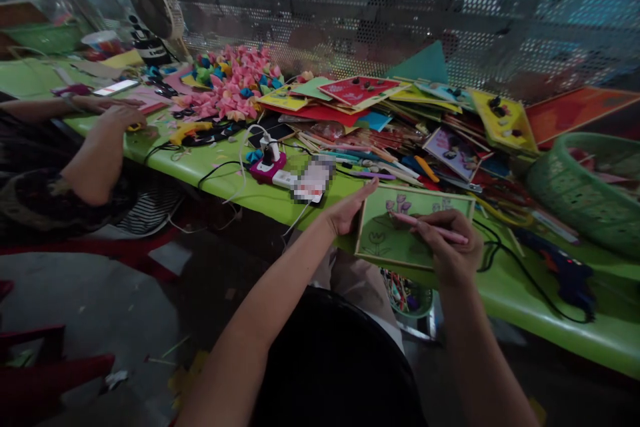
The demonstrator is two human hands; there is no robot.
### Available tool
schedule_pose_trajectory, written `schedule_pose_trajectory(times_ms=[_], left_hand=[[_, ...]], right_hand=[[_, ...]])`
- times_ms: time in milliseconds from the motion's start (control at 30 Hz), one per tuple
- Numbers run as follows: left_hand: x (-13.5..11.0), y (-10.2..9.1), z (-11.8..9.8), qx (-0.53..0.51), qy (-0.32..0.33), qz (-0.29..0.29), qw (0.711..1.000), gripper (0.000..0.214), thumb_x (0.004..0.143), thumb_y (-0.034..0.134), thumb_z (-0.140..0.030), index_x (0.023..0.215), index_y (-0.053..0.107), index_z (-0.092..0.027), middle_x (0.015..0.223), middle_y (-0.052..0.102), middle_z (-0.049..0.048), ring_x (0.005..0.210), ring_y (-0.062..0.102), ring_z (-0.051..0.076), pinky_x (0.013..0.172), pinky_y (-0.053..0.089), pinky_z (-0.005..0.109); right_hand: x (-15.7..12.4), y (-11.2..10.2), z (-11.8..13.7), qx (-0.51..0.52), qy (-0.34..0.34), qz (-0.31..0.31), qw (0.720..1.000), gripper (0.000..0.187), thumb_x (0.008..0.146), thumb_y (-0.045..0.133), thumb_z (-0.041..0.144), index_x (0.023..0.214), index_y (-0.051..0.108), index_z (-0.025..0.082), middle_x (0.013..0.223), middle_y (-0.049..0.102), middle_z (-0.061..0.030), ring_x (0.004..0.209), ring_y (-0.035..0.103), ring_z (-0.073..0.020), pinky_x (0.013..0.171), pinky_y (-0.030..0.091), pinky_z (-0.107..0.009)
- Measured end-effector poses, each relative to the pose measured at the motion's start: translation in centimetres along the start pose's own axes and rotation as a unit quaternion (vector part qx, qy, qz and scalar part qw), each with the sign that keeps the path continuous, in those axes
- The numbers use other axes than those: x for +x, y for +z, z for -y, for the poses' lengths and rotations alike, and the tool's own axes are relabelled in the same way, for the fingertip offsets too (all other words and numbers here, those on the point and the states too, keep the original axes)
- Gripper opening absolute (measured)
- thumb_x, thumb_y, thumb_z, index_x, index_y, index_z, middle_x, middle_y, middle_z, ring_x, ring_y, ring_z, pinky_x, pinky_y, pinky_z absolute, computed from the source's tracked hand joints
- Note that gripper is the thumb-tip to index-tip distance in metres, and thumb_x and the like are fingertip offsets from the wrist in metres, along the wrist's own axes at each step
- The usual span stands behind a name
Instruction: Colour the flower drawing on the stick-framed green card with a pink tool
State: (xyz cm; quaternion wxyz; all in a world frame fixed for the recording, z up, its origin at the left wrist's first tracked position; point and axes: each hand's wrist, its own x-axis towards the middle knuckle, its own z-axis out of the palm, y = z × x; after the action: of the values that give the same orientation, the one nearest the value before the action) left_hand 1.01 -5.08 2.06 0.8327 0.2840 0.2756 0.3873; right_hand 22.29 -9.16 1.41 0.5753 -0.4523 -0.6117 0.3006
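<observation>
A green picture board [400,243] with a thin pale wooden frame lies tilted at the table's front edge. Dark outlines of flowers are drawn on it, some coloured purple. My left hand [346,215] holds the board's left side, one digit stretched along the frame; its other fingers are mostly hidden. Pinched in my right hand [447,240] is a pink marker pen [450,235], its tip touching the board near the upper left flower. This hand rests over the board's right part and covers some of the drawing.
Left of the board lie a phone [316,179] and a purple power strip [267,167]. A blue glue gun [563,270] and a green basket [585,193] stand right. Behind are pens, stacked boards [360,90] and pink paper flowers [235,83]. Another person's hands [117,113] work at left.
</observation>
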Motion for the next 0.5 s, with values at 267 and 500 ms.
schedule_pose_trajectory(times_ms=[267, 500], left_hand=[[-0.3, 0.5, -0.2, -0.009, -0.002, -0.027, 1.000, 0.062, 0.102, 0.049, -0.065, 0.132, 0.069, -0.015, 0.117, 0.081, 0.0163, 0.117, 0.074, 0.035, 0.113, 0.049, 0.053], [-0.8, 1.0, -0.5, -0.008, -0.008, -0.041, 0.999, 0.055, 0.103, 0.048, -0.060, 0.123, 0.071, -0.014, 0.107, 0.082, 0.0161, 0.116, 0.074, 0.037, 0.113, 0.048, 0.051]], right_hand=[[0.1, -0.1, -0.4, 0.022, -0.036, 0.001, 0.999, 0.017, 0.079, 0.087, 0.035, 0.079, 0.074, 0.024, 0.071, 0.072, 0.0011, 0.065, 0.067, -0.0184, 0.061, 0.052, -0.032], [0.2, 0.1, 0.0, 0.024, -0.022, 0.012, 0.999, 0.017, 0.082, 0.086, 0.036, 0.083, 0.074, 0.025, 0.073, 0.073, 0.0015, 0.065, 0.069, -0.0180, 0.060, 0.053, -0.031]])
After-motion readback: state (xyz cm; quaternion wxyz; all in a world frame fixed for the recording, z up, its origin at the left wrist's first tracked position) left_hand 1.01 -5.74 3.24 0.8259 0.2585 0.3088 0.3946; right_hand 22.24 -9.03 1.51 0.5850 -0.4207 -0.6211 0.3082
